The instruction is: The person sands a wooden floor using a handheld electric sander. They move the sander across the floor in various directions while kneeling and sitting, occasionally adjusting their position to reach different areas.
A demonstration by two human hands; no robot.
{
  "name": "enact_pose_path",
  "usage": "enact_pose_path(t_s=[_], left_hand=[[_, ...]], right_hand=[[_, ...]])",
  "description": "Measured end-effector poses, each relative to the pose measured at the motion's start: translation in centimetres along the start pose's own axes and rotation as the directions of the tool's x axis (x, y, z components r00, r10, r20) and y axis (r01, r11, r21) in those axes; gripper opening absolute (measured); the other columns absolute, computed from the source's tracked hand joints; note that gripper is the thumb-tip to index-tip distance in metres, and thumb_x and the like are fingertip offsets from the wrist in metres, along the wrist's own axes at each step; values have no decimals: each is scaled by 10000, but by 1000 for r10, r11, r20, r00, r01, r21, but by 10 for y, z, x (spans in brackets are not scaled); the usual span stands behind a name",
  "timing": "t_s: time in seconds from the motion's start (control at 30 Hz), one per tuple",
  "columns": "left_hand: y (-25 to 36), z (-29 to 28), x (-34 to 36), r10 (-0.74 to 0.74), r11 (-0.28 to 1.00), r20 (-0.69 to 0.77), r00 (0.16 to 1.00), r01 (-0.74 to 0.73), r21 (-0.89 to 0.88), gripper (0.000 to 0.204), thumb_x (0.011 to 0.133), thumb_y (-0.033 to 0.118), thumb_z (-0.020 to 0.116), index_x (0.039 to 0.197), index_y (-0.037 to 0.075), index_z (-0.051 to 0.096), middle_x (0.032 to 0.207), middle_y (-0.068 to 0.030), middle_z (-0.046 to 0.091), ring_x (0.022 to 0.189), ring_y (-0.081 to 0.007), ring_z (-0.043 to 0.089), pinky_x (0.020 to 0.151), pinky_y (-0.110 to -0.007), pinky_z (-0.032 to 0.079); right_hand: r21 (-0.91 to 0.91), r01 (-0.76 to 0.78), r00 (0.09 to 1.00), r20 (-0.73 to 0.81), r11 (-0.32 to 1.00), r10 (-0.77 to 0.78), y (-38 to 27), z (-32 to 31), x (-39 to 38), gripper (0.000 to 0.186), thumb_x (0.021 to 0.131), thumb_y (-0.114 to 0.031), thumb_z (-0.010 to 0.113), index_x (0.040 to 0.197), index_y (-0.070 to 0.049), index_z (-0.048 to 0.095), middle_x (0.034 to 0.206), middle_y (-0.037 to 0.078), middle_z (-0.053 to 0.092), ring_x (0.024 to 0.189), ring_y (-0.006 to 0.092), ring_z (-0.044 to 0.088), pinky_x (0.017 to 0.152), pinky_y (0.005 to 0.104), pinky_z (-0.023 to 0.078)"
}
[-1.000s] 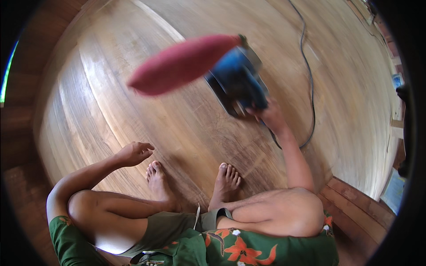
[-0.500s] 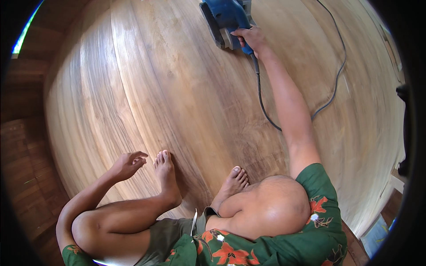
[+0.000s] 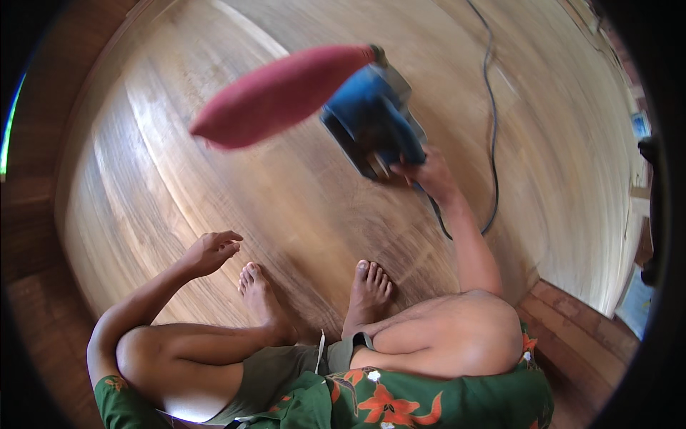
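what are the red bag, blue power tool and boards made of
Red bag: probably fabric, matte, with soft, puffed sides. Blue power tool: likely plastic housing, smooth, solid blue, though blurred. Boards: wood, apparently smooth, showing grain and pale sheen.

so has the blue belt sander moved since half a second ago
Yes: judged against the right foot on the wooden floor, the blue belt sander, gripped in the right hand, has come back nearer the person.

We record pale glare on the left of the wooden floor (image 3: 146, 107) and a bright strip (image 3: 10, 129) at the dim left rim. A soft shadow adjoins the left foot (image 3: 262, 300). We find the red bag (image 3: 279, 96) and blue power tool (image 3: 361, 100) blurred, edges bowed, corners black.
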State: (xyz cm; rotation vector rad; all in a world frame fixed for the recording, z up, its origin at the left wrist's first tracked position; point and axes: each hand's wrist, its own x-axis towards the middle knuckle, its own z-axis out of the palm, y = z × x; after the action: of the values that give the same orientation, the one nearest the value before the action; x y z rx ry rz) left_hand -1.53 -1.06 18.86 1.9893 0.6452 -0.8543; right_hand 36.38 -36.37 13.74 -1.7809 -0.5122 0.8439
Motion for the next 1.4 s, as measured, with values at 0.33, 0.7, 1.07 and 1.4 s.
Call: enact_pose_path(t_s=[0.33, 0.7, 1.07, 1.4], left_hand=[[8, 10, 55, 78, 993, 148, 986, -90, 82, 393, 1035, 294, 601, 1300, 13, 670, 1060, -188, 768, 989, -278, 747, 881, -393, 576], [-2, 16, 37, 84, 987, 104, 991, -97, 130, 387, 1029, 288, 616, 1307, 26, 678, 1056, -186, 773, 980, -268, 748, 875, -394, 585], [-42, 25, -29, -44, 989, -140, 989, 24, -144, 396, 1059, 306, 632, 1367, 57, 652, 1109, -161, 763, 1037, -239, 727, 899, -382, 593], [-101, 100, -97, -222, 887, -103, 970, 157, -434, 439, 1069, 376, 619, 1382, 69, 646, 1088, -142, 764, 977, -225, 729, 868, -386, 593]], right_hand=[[-127, -204, 979, -22, 971, 203, 50, -70, -190, 244, 774, -125, 893, 800, -76, 655, 726, -32, 608, 714, 86, 565, 674, 295, 471], [-132, 107, 994, -6, 986, -109, 12, -21, -86, 167, 841, -123, 800, 961, -23, 742, 783, -3, 674, 732, 57, 547, 674, 286, 488], [-9, 208, 974, 93, 978, -207, -75, 145, 204, 286, 850, -291, 852, 830, -49, 702, 645, 20, 624, 582, 106, 579, 556, 309, 457], [26, 204, 969, 133, 979, -206, -93, 160, 216, 262, 859, -271, 837, 817, -67, 678, 666, 8, 612, 593, 103, 554, 585, 291, 452]])
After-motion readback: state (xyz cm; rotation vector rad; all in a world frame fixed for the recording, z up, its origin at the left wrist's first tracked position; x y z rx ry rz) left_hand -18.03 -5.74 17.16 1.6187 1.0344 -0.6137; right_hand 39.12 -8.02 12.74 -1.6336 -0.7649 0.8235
